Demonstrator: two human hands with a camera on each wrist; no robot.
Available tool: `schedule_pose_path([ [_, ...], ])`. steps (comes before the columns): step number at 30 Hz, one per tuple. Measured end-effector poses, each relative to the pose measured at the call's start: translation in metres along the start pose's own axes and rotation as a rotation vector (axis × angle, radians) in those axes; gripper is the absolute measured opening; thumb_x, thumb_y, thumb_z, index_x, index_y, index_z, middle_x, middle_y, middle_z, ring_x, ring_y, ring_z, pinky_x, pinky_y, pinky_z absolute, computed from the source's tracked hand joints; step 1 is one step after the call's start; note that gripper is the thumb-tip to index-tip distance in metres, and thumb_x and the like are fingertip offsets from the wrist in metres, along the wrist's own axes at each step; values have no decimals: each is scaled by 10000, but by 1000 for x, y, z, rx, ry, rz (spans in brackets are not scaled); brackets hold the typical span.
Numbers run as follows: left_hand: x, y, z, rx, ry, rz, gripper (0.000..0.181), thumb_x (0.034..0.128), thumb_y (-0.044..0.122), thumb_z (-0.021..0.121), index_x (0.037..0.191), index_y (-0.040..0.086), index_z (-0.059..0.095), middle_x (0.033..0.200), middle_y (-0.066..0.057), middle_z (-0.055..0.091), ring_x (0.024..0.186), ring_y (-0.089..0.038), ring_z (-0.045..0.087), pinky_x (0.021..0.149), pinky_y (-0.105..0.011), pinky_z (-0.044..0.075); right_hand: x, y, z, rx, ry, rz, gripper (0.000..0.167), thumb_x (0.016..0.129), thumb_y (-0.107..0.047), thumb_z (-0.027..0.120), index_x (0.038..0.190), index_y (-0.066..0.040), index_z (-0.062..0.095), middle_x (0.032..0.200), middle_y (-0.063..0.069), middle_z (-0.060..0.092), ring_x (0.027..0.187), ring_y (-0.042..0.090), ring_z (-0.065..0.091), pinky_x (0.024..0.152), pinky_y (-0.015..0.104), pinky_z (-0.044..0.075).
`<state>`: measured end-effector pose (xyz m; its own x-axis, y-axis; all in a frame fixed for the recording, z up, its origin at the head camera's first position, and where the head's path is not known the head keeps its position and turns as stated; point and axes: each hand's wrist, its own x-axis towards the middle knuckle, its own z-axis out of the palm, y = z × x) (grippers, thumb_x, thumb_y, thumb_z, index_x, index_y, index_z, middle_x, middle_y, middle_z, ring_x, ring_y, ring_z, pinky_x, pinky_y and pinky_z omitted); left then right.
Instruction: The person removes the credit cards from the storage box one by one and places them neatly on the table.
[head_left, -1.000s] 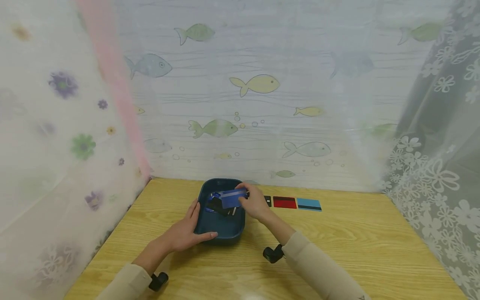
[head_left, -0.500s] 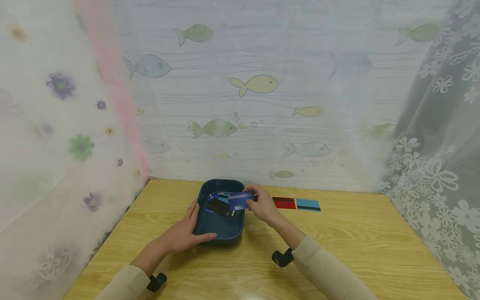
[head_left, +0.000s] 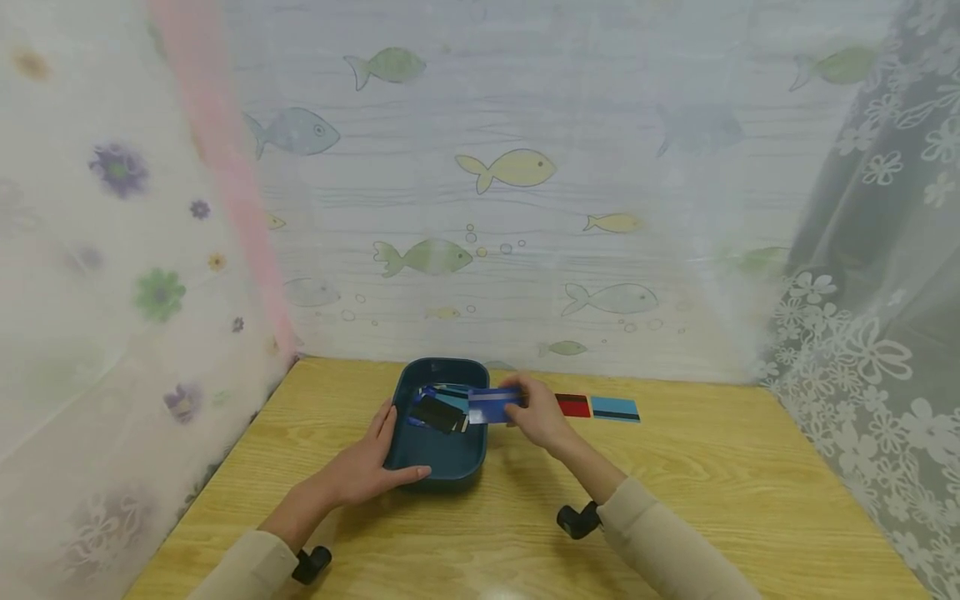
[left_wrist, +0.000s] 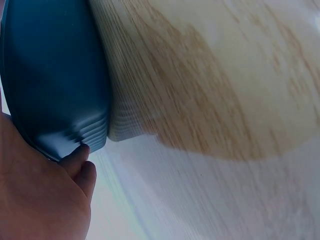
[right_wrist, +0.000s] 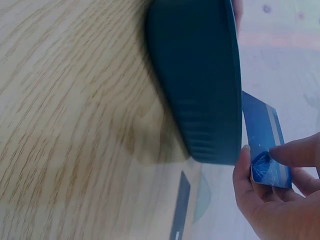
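My left hand (head_left: 360, 467) rests against a dark blue plastic tray (head_left: 442, 462), its fingers along the left wall and its thumb across the near rim. In the left wrist view, fingertips touch the tray's outer side. Between thumb and fingers, my right hand (head_left: 536, 410) pinches a blue bank card (head_left: 491, 407) above the tray's right rim. A pale stripe and a fan-like mark show on that card in the right wrist view. Several cards lie overlapping inside the tray, a black card (head_left: 437, 413) on top.
On the wooden table (head_left: 675, 492), right of the tray, lie a red card (head_left: 573, 406) and a light blue card (head_left: 615, 409) in a row. A dark card (right_wrist: 181, 205) shows in the right wrist view. Printed fish curtains (head_left: 517, 250) hang behind.
My right hand has moved right, carrying the blue bank card from over the pile to the tray's right rim. It now covers more of the card row. The left hand stays put.
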<state>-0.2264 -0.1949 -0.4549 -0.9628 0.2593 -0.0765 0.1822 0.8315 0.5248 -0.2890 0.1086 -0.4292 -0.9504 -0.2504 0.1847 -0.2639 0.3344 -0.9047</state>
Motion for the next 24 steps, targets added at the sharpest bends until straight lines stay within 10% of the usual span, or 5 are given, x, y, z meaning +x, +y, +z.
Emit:
schedule_pose_path([
  [24,0,-1,0,-6,-2,0,1269,829,785,640,1652,80,-20,1720,-101,-101,1357,-447,497,1045,-597,439,-10,8,-23,26,5,92,300,965,97,601,1253,23,641,1313,221,621,1040,329,690,792,428,603],
])
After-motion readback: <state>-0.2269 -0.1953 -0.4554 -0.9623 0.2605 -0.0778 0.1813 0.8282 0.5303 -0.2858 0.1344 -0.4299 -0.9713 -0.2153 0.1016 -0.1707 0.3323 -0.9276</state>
